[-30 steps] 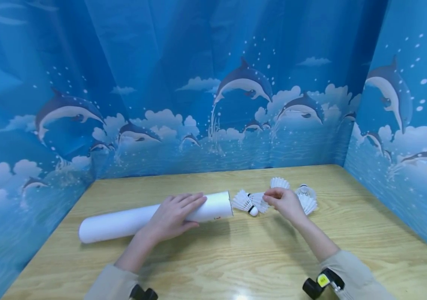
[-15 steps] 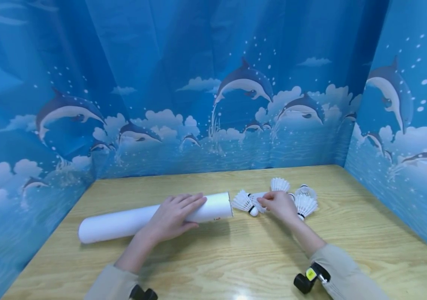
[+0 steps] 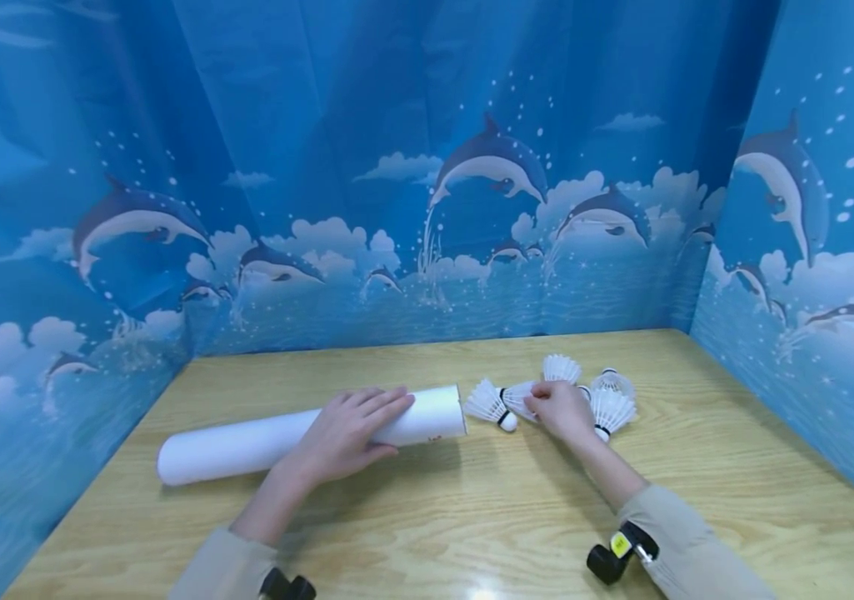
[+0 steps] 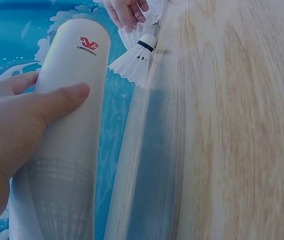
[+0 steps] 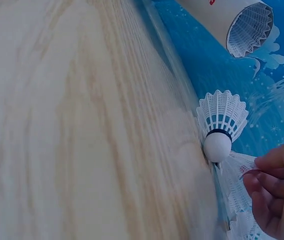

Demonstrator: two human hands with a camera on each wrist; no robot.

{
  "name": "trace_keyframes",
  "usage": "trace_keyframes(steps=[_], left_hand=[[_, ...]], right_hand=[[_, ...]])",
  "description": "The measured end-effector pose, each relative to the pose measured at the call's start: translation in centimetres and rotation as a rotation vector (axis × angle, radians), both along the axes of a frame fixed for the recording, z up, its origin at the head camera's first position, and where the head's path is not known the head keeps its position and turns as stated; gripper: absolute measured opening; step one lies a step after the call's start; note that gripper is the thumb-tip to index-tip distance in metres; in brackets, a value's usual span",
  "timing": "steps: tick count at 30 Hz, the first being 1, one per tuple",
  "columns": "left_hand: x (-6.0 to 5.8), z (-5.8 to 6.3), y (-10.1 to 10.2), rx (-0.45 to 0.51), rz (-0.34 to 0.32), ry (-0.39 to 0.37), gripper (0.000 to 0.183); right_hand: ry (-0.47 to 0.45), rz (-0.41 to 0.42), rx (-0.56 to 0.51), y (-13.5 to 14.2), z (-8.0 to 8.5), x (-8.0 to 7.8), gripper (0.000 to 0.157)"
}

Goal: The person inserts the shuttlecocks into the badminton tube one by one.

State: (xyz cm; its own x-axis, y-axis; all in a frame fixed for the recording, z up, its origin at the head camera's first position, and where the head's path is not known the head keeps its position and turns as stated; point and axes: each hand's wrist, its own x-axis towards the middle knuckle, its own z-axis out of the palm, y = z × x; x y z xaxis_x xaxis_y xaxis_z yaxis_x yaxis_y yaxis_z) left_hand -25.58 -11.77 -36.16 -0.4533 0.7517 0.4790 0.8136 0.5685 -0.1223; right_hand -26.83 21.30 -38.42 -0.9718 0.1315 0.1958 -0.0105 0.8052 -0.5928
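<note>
One shuttlecock [image 3: 519, 398] on the wooden table [image 3: 427, 517] — its skirt pinched by the right hand [image 3: 567, 413] — lies beside a second shuttlecock [image 3: 488, 402]. The left hand [image 3: 347, 435] curls round a white tube [image 3: 247, 446] nearby.

Wood-grain table [image 3: 427, 525], 1 white tube [image 3: 254, 444] lying flat, shuttlecocks [image 3: 486, 403] near its open end

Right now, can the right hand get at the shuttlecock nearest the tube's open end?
Likely yes: that shuttlecock lies uncovered, close by. But the right hand pinches another shuttlecock, so it may need to release that one first.
</note>
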Motion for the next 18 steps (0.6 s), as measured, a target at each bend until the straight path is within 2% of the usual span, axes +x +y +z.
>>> trace_keyframes(steps=[5,12,18], left_hand=[[0.0,0.0,0.1,0.004,0.002,-0.009,0.077],[-0.1,0.1,0.2,-0.002,0.012,-0.019,0.078],[-0.2,0.0,0.2,-0.005,0.015,-0.019,0.078]], right_hand=[[0.033,0.002,-0.014,0.6,0.4,0.3,0.018],[0.127,0.048,-0.075,1.3,1.4,0.7,0.017],[0.121,0.071,-0.14,1.4,2.4,1.4,0.023]])
